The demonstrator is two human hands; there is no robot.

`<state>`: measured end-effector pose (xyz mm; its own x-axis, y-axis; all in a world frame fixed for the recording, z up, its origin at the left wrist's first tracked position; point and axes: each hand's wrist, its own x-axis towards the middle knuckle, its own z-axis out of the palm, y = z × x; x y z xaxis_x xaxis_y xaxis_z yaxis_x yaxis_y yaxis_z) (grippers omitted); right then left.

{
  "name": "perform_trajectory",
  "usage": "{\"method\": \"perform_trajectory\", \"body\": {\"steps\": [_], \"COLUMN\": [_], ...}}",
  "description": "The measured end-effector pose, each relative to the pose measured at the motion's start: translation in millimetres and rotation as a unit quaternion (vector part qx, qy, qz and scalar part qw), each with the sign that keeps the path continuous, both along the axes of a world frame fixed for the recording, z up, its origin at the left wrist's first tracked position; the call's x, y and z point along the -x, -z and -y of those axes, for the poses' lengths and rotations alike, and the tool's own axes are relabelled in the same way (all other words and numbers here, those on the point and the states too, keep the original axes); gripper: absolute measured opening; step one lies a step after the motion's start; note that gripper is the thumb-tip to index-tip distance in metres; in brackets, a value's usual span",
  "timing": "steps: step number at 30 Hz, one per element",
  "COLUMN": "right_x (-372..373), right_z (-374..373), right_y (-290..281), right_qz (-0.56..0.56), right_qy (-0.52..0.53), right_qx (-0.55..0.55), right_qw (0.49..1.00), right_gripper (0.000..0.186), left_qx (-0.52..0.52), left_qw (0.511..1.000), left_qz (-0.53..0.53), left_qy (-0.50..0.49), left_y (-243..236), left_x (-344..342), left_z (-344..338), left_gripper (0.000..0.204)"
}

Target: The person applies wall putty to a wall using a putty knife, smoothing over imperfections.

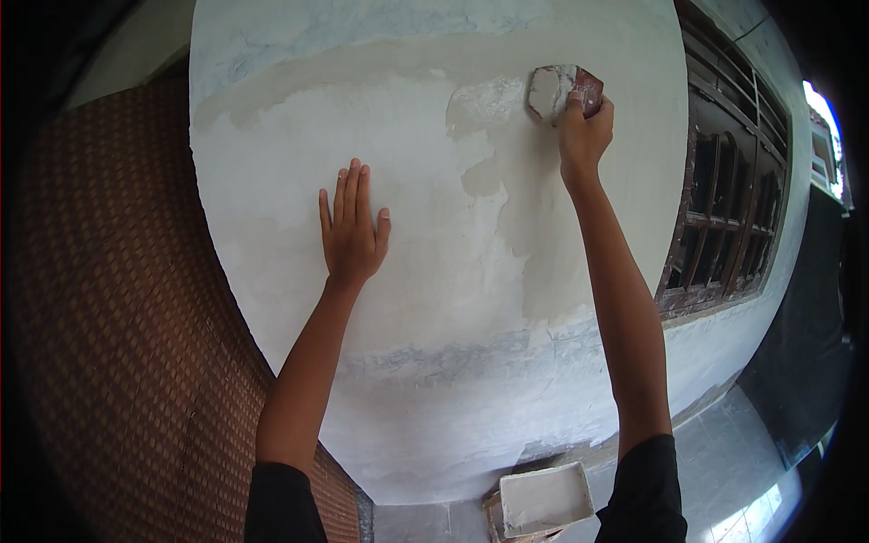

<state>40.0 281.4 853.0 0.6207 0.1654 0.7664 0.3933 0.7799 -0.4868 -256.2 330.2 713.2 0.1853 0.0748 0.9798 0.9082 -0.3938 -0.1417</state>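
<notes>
My right hand [586,136] grips a flat, reddish-brown putty spreader [590,88] high on the wall, thumb laid over its face. Pale putty coats the spreader's left part. Around it the wall [416,226] carries damp-looking greyish patches of putty beside whiter, drier areas. Lower and to the left, my left hand [351,226] is stretched out against the wall with fingers extended, holding nothing. Between my forearms, down by the foot of the wall, stands a squarish tub [589,494] of smooth pale putty.
A brown woven panel [118,290] runs along the left side, meeting the wall's edge. To the right is a dark wooden window [724,195] with glass panes. Grey tiles [724,443] cover the floor, and a black sheet [801,317] hangs at the far right.
</notes>
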Motion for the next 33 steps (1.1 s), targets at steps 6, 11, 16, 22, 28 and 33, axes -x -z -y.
{"method": "perform_trajectory", "body": {"steps": [6,11,16,22,28,33], "right_x": [-1.8,-5.2,-11.8,-12.0,-1.6,2.5], "right_z": [-7.4,-0.8,0.1,0.3,12.1,9.9], "right_y": [12.0,13.9,21.8,22.7,13.7,24.6], "right_qz": [0.143,0.031,0.187,0.096,-0.059,0.125], "right_qy": [0.100,-0.041,0.102,-0.014,-0.024,0.005], "right_qx": [0.043,-0.042,0.058,-0.038,0.019,-0.002], "right_qw": [0.984,0.998,0.975,0.995,0.998,0.992], "right_gripper": [0.042,0.039,0.038,0.041,0.033,0.035], "left_qx": [-0.012,-0.004,-0.004,-0.007,-0.003,-0.006], "left_qw": [1.000,1.000,1.000,1.000,1.000,1.000], "left_qz": [0.005,0.007,0.004,0.010,0.008,0.005], "left_qy": [-0.004,0.000,0.004,0.006,0.005,0.014], "left_y": [-3.6,-0.5,-0.6,3.3,10.0,9.9], "left_x": [3.9,2.7,2.4,0.9,7.3,5.6], "left_z": [1.4,-1.0,3.7,4.9,2.9,3.1], "left_gripper": [0.066,0.067,0.067,0.066,0.065,0.066]}}
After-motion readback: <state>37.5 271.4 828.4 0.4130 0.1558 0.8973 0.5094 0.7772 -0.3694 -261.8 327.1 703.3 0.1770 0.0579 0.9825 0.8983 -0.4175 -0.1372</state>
